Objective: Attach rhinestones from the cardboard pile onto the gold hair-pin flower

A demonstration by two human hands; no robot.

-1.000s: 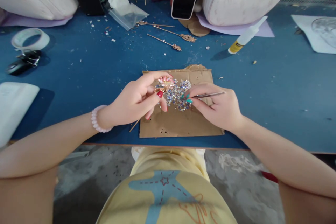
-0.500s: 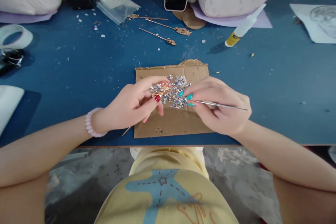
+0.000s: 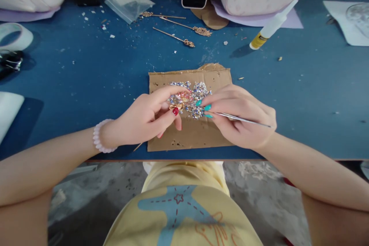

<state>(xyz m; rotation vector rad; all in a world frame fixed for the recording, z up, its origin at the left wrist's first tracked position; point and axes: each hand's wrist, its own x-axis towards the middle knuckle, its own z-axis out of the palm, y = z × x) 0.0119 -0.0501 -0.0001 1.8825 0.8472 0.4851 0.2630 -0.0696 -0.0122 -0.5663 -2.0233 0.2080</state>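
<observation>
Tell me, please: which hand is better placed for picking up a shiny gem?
Probably the right hand: it holds a thin metal tool, close to the shiny gems on the cardboard. The left hand is occupied with a pink and gold ornament.

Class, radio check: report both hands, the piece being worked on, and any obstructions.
Left hand holding pink-and-gold ornament, partly hiding it. Right hand gripping slim metal tool by glittery stones. Yellow-labelled bottle apart from both hands.

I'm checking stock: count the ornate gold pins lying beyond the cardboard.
3: the nearest pin, closest to the cardboard; the middle pin, its head at the right; the farthest pin, its head beside the plastic bag. Others may be hidden under the bag.
</observation>
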